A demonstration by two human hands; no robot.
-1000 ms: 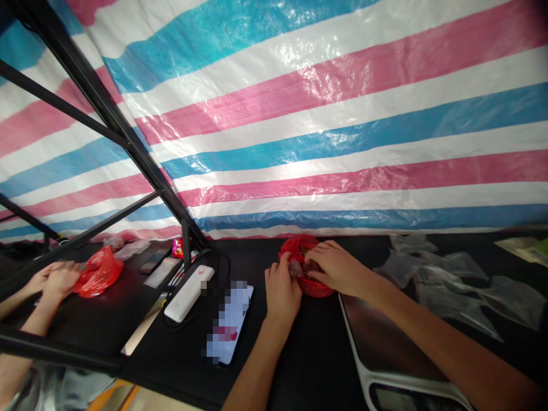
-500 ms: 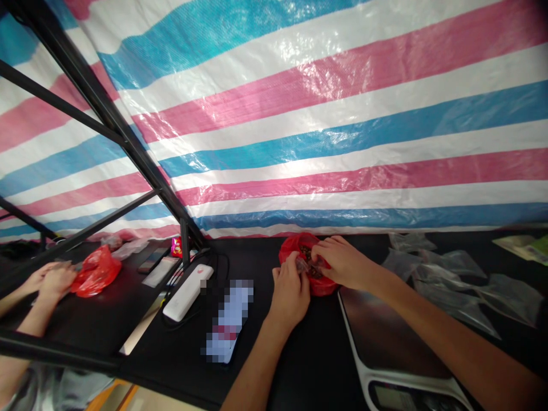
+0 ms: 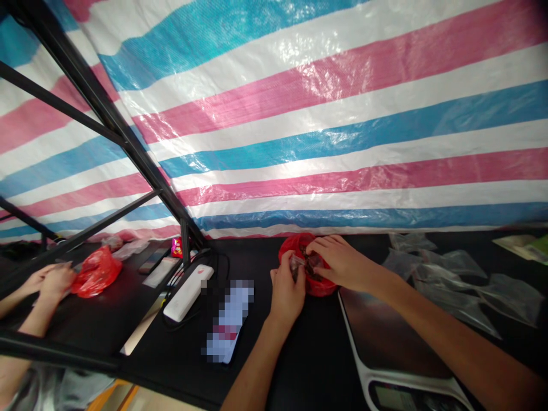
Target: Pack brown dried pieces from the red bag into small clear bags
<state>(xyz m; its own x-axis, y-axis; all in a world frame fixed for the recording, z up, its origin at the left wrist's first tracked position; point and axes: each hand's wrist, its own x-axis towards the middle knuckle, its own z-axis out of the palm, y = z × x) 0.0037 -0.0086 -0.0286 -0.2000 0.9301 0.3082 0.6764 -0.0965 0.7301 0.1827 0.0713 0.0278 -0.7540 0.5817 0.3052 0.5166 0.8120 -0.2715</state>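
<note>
A red plastic bag [image 3: 323, 287] stands open on the black table, with small brown dried pieces [image 3: 314, 273] inside. At its left side my left hand [image 3: 289, 291] is closed on a small clear plastic bag [image 3: 296, 262] that seems to hold some brown pieces. My right hand [image 3: 336, 260] reaches into the red bag from the right, fingers bent down among the pieces. Its fingertips are partly hidden, so what they pinch cannot be made out. Beneath my right forearm lies a kitchen scale [image 3: 385, 331] with a dark plate.
Several clear plastic bags [image 3: 454, 279] lie at the right. A phone [image 3: 229, 325] and a white power strip [image 3: 188, 294] with a cable are on the left. Beyond a black metal frame [image 3: 124, 137], a co-worker's hands [image 3: 57, 281] are beside another red bag [image 3: 97, 271].
My left hand has drawn slightly left with the small clear bag, which shows more plainly. My right hand has shifted a little left over the red bag.
</note>
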